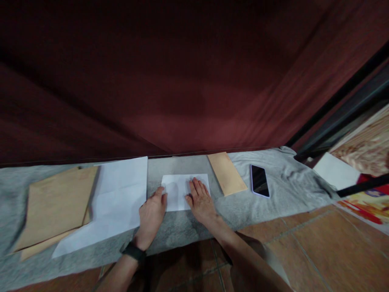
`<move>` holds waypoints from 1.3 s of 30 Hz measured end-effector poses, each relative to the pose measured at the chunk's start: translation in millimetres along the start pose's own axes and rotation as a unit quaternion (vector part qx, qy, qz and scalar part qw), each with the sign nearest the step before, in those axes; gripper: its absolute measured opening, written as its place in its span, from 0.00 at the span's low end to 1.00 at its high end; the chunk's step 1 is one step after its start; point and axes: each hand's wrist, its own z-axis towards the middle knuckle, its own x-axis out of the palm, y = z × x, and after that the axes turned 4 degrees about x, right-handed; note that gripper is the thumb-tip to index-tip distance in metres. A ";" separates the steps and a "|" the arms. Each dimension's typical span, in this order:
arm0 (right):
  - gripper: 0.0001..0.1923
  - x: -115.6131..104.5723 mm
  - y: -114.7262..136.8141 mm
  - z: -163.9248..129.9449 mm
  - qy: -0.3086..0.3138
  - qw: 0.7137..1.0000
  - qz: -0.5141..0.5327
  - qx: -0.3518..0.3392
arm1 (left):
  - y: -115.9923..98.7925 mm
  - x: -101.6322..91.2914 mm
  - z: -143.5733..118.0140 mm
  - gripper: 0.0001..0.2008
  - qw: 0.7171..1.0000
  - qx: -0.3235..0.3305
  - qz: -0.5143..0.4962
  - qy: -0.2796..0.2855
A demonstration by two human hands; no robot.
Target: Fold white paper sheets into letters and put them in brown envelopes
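Observation:
A small white sheet of paper (176,194) lies flat on the grey cloth, in the middle of the head view. At its left edge my left hand (152,211) pinches the paper between thumb and fingers; a dark watch is on that wrist. My right hand (201,202) rests palm down on the right part of the sheet, its fingers stretched out, covering some of it. Just right of the sheet is a tan envelope-like paper (227,173), lying at a slant.
Large white sheets (121,194) and a stack of brown paper (60,207) lie at the left. A phone (259,181) lies face up at the right on the grey cloth (291,190). Behind hangs a dark red curtain (194,101); dark bars (343,105) stand at the right.

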 end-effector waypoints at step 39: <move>0.32 4.1 -19.8 11.4 0.009 0.995 -0.080 0.054 | -14.7 61.7 25.9 0.31 0.979 0.131 -0.036 -0.150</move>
